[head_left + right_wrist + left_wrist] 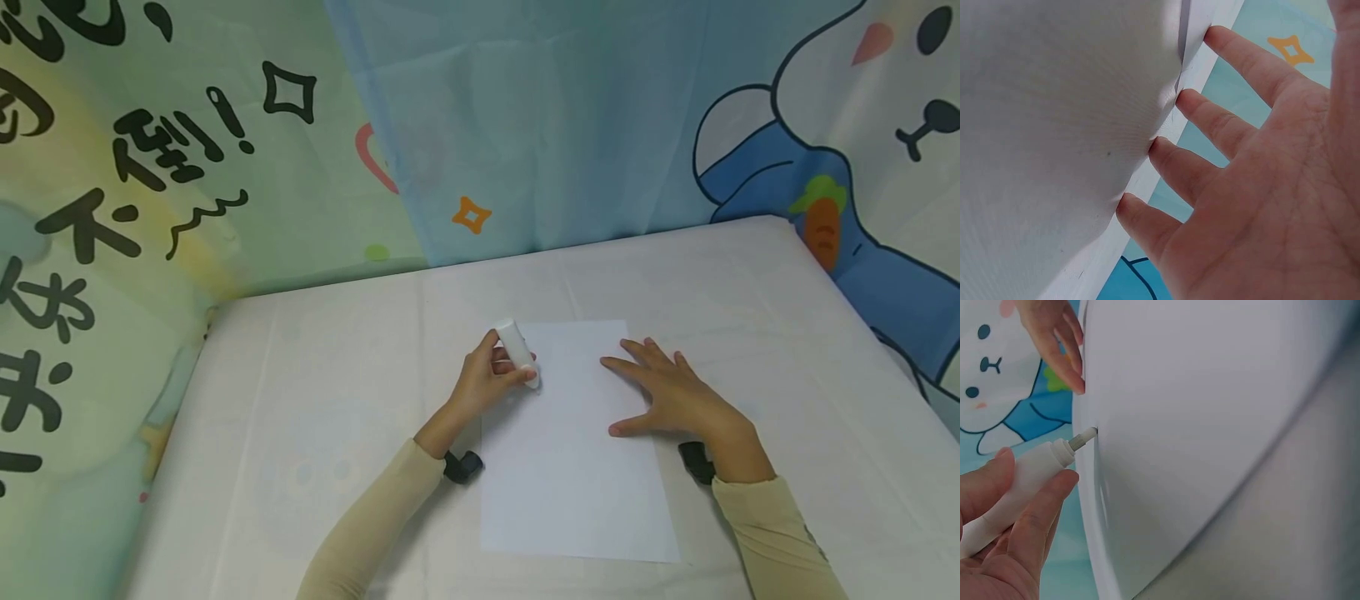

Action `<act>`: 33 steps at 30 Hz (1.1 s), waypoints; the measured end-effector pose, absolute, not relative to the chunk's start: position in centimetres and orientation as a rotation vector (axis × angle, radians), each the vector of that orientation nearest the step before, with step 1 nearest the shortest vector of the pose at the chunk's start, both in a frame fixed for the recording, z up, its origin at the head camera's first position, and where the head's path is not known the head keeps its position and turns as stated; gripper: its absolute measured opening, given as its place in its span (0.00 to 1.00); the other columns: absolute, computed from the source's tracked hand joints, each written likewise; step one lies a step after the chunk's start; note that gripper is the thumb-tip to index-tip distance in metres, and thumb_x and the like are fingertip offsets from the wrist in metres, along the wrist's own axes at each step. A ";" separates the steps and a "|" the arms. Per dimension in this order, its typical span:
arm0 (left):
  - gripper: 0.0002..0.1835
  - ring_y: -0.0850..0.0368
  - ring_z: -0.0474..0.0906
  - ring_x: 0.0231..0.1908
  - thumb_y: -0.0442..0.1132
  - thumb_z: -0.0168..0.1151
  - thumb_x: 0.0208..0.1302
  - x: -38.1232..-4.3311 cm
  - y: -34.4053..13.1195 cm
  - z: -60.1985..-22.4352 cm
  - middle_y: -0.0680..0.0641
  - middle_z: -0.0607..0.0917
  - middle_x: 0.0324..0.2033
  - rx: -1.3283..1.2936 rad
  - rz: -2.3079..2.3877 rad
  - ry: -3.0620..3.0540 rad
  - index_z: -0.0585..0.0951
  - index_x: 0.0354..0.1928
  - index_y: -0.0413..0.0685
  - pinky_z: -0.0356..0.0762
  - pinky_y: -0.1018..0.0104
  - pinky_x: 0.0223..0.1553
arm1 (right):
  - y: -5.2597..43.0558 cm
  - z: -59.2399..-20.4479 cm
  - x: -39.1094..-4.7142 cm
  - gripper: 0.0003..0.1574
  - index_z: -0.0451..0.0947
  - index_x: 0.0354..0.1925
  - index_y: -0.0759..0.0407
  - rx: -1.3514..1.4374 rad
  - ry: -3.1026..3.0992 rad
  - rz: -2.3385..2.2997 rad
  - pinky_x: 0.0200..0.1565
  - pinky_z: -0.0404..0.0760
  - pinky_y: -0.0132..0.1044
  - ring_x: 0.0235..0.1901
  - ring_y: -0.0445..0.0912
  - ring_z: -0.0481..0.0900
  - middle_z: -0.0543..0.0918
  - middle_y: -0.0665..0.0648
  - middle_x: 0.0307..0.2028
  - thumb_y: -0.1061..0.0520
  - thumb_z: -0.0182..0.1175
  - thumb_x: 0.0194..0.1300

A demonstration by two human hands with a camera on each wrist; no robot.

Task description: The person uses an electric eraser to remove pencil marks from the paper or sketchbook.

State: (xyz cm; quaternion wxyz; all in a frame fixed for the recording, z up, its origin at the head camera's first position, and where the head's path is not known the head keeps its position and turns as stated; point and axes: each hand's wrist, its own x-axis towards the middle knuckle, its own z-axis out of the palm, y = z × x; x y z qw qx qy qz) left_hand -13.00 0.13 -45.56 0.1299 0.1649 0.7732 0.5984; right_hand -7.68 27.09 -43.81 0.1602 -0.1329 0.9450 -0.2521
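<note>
My left hand holds a white electric eraser between thumb and fingers. The thick barrel slants, its tip down at the upper left part of a white sheet of paper. In the left wrist view, a grey metal sleeve and a pale narrow tip stick out of the eraser, and the tip meets the paper's surface. My right hand is spread over the sheet's right edge. The right wrist view has its fingertips pressing on the surface, fingers apart, nothing held.
A white cloth covers the table under the paper. Behind it hangs a printed backdrop with a cartoon animal and lettering. Each wrist carries a black device; both sleeves are beige.
</note>
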 end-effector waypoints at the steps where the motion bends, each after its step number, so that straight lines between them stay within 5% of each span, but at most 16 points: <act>1: 0.27 0.39 0.84 0.45 0.26 0.67 0.59 -13.0 0.1 -45.5 0.32 0.84 0.47 0.477 1.739 2.248 0.67 0.57 0.33 0.85 0.64 0.43 | 27.1 -43.8 -7.7 0.64 0.61 0.70 0.60 -0.379 2.699 -0.720 0.68 0.35 0.71 0.72 0.71 0.39 0.50 0.73 0.72 0.36 0.76 0.43; 33: 0.26 0.39 0.84 0.45 0.27 0.67 0.60 -12.2 -0.2 -45.4 0.31 0.83 0.48 0.532 1.710 2.229 0.67 0.57 0.32 0.85 0.66 0.43 | 27.1 -43.9 -7.8 0.65 0.61 0.71 0.59 -0.375 2.689 -0.725 0.68 0.34 0.70 0.72 0.70 0.38 0.49 0.73 0.73 0.34 0.76 0.43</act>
